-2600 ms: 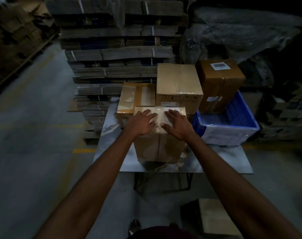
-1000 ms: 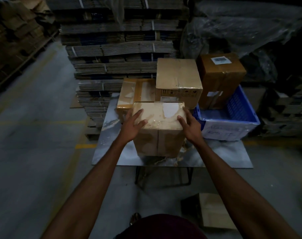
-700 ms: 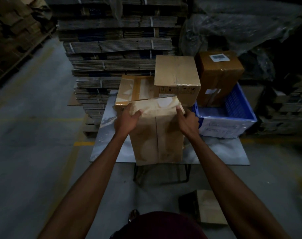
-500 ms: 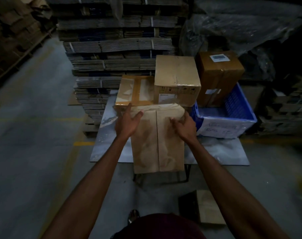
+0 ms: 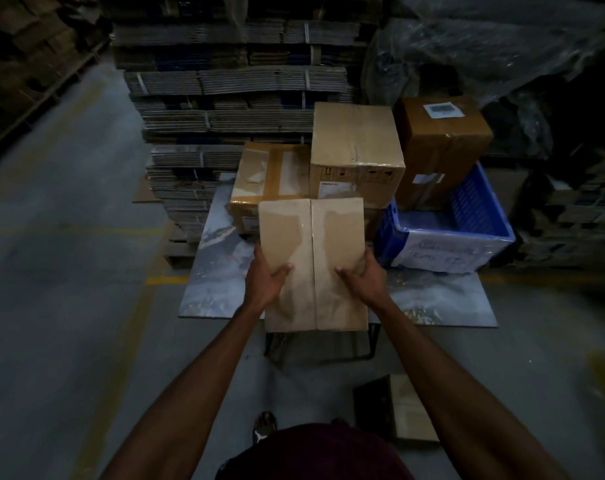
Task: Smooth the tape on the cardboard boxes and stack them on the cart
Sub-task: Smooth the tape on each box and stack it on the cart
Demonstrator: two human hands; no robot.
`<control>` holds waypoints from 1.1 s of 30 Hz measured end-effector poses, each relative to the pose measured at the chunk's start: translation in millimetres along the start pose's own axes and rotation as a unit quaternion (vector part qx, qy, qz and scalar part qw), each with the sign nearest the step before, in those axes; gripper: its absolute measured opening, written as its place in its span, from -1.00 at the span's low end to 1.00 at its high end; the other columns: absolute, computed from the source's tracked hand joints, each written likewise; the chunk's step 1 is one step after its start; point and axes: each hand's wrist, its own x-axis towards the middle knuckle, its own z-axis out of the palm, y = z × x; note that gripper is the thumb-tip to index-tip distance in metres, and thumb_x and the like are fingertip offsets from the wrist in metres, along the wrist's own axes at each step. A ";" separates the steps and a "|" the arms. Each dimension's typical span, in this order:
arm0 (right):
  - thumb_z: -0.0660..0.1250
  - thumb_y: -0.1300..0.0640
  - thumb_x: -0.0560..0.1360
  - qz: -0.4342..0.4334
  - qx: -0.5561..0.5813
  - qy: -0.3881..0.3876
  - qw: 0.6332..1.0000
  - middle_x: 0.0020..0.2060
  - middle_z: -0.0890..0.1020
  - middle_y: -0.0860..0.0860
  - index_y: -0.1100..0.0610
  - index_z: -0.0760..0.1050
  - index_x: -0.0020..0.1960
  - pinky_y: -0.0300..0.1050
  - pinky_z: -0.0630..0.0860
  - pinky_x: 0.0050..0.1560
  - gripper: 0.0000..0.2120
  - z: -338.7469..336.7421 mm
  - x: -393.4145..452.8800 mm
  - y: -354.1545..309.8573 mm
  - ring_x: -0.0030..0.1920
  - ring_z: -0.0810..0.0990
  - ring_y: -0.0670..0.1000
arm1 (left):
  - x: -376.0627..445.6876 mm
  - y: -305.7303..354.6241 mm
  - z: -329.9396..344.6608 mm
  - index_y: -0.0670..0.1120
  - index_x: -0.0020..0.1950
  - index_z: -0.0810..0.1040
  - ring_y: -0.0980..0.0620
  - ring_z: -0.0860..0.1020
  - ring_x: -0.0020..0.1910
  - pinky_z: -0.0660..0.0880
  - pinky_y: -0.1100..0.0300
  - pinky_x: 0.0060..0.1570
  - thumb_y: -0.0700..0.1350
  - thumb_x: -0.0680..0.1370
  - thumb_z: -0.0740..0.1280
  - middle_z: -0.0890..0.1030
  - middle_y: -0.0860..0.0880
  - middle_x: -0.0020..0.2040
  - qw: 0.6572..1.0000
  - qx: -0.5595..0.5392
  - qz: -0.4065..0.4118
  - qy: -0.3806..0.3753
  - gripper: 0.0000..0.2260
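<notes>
A tall cardboard box (image 5: 313,237) with a taped centre seam lies tipped toward me over the front of the marble-topped table (image 5: 443,299). My left hand (image 5: 264,278) grips its left side, thumb on the taped face. My right hand (image 5: 363,277) grips the right side in the same way. Behind it stand a low taped box (image 5: 271,174) and a taller box (image 5: 356,147) on the table.
A blue crate (image 5: 467,223) at the table's right holds a brown labelled box (image 5: 443,140). Strapped bundles of flat cardboard (image 5: 225,109) are stacked behind the table. A small box (image 5: 398,407) lies on the concrete floor near my feet.
The box stood upright with my palms flat on its taped top. I took it by the sides and tipped it toward me, and my hands slid down to its lower half.
</notes>
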 end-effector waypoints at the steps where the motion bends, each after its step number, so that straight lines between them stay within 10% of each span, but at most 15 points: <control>1: 0.52 -0.10 0.47 0.008 0.002 -0.004 1.000 0.41 0.47 0.10 0.07 0.25 0.54 -0.07 0.40 0.23 -0.23 0.8 1.2 -0.4 0.39 0.46 0.13 | 2.6 -0.2 -1.4 -0.04 0.62 0.05 -0.16 0.44 0.38 0.38 0.11 0.25 0.04 0.52 0.47 0.43 -0.13 0.46 1.000 0.006 0.000 -0.006 -0.18; 7: 0.50 -0.16 0.46 0.054 -0.019 -0.041 0.998 0.38 0.50 0.15 0.13 0.28 0.51 0.07 0.46 0.32 -0.23 18.8 8.0 15.3 0.37 0.48 0.19 | 0.9 -5.2 -0.7 0.02 0.64 -0.23 -0.27 0.46 0.35 0.43 -0.02 0.27 -0.03 0.60 0.38 0.37 -0.26 0.48 0.993 0.100 0.010 -0.066 -0.13; 11: 0.40 -0.34 0.33 0.052 -0.072 -0.049 0.995 0.42 0.40 0.20 0.00 0.10 0.58 0.33 0.42 0.36 -0.03 41.9 38.5 51.5 0.40 0.42 0.26 | 11.6 -16.3 3.7 0.09 0.64 -0.01 -0.32 0.44 0.35 0.44 -0.08 0.31 0.08 0.59 0.36 0.34 -0.30 0.44 0.979 0.167 -0.010 -0.119 -0.26; 19: 0.36 -0.22 0.55 0.037 -0.182 -0.091 0.978 0.52 0.14 0.23 -0.04 -0.01 0.66 0.24 0.27 0.50 -0.16 31.8 15.9 15.2 0.50 0.24 0.33 | 16.1 -18.3 14.3 0.08 0.62 0.08 -0.36 0.29 0.41 0.32 -0.11 0.40 0.22 0.57 0.31 0.22 -0.27 0.47 0.968 0.221 -0.026 -0.120 -0.29; 33: 0.34 -0.30 0.54 -0.124 -0.181 -0.115 0.969 0.38 0.33 0.21 0.01 0.18 0.61 0.07 0.39 0.38 -0.22 77.4 -6.8 -94.0 0.36 0.39 0.23 | -0.2 -4.2 -116.5 0.16 0.52 0.33 -0.32 0.32 0.39 0.40 -0.05 0.33 0.25 0.46 0.43 0.35 -0.28 0.40 0.973 0.215 -0.076 0.037 -0.33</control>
